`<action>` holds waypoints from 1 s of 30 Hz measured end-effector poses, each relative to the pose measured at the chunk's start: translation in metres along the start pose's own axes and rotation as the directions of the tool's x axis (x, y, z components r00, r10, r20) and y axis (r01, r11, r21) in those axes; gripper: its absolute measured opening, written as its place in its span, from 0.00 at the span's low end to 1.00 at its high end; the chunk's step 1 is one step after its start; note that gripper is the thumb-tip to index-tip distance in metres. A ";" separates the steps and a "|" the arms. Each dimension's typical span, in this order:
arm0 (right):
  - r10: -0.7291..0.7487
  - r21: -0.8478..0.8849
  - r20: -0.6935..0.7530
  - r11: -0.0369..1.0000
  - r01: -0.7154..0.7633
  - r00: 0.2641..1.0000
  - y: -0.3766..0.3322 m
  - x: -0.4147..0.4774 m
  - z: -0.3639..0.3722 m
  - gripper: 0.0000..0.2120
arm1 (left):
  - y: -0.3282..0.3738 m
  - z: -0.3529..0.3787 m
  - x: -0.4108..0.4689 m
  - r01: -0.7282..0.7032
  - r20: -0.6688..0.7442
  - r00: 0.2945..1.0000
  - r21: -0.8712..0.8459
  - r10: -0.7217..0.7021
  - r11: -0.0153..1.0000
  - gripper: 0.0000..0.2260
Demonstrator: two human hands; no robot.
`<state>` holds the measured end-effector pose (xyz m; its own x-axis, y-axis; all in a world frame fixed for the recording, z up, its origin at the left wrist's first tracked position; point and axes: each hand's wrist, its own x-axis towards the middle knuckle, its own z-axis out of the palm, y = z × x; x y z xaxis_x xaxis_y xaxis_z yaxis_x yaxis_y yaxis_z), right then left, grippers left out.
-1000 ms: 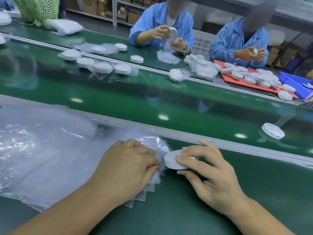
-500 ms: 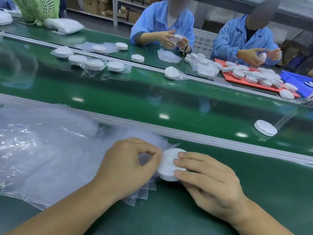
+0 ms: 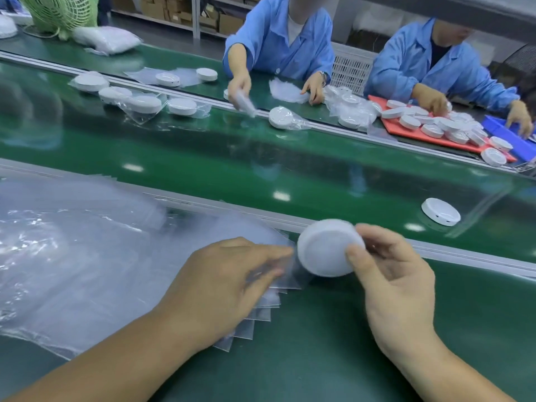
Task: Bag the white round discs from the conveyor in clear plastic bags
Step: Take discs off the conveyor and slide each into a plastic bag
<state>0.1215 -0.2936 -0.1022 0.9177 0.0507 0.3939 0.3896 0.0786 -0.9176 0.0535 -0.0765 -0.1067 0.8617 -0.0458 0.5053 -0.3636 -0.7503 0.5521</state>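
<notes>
Holding the disc (image 3: 327, 248) in my right hand (image 3: 397, 285), I have its right rim pinched between thumb and fingers, clear of the bench (image 3: 319, 361) and tilted so the flat face looks toward me. My left hand (image 3: 220, 285) lies just left of it, fingertips almost at the disc's rim, and seems to pinch the edge of the top bag (image 3: 291, 280) on the fanned stack (image 3: 255, 314); blur there keeps me from telling whether the mouth is parted. What the next move turns on, I judge, is this: the mouth sits just left of the disc and a little lower, and the bag's length runs off leftward under my left palm, so the disc should go in thin edge first, pushed left by the right hand while the left keeps the film open. Being round, the disc has no long axis to line up, only its tilt. A spare disc (image 3: 441, 211) lies on the belt (image 3: 261, 169), well apart and nearer my right hand. I can read no brand, label or writing on disc or bags, and the cartons (image 3: 229, 23) behind are too small to read
</notes>
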 end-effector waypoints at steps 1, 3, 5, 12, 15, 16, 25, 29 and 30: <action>0.141 0.087 -0.040 0.987 -0.137 0.989 0.001 0.004 -0.002 0.14 | 0.000 -0.001 0.000 -0.052 0.025 0.998 0.063 0.051 0.997 0.12; 0.400 0.272 -0.042 0.887 -0.374 0.916 0.002 0.014 -0.005 0.15 | 0.002 0.000 -0.001 -0.133 0.141 0.984 0.151 0.112 0.980 0.14; 0.541 0.358 -0.018 0.788 -0.500 0.841 0.001 0.019 -0.008 0.17 | 0.008 0.000 -0.003 -0.163 0.246 0.962 0.163 0.120 0.973 0.20; 0.702 0.279 0.057 0.671 -0.687 0.710 -0.007 0.019 -0.008 0.18 | 0.021 -0.006 -0.004 -0.013 0.329 0.944 -0.071 0.035 0.997 0.23; 0.752 0.338 0.148 0.572 -0.747 0.643 -0.012 0.019 -0.008 0.19 | 0.021 -0.008 -0.005 0.044 0.360 0.933 -0.095 -0.007 0.995 0.23; 0.762 0.344 0.175 0.546 -0.764 0.624 -0.013 0.020 -0.008 0.20 | 0.021 -0.007 -0.004 0.050 0.383 0.924 -0.077 -0.017 0.996 0.23; 0.729 0.292 0.191 0.597 -0.747 0.658 -0.015 0.017 -0.006 0.15 | 0.024 0.000 -0.003 -0.131 0.500 0.865 0.166 0.031 0.978 0.25; 0.710 0.364 0.207 0.583 -0.727 0.673 -0.014 0.021 -0.006 0.07 | 0.028 -0.004 -0.002 -0.022 0.516 0.857 0.031 0.003 0.999 0.25; 0.704 0.378 0.213 0.580 -0.721 0.678 -0.013 0.021 -0.008 0.06 | 0.028 -0.005 -0.002 -0.021 0.516 0.857 0.029 0.003 0.999 0.24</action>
<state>0.1363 -0.3012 -0.0820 0.8797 0.3017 -0.3677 -0.4653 0.3859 -0.7966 0.0401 -0.0942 -0.0892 0.9196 -0.3817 0.0928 -0.3714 -0.7677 0.5222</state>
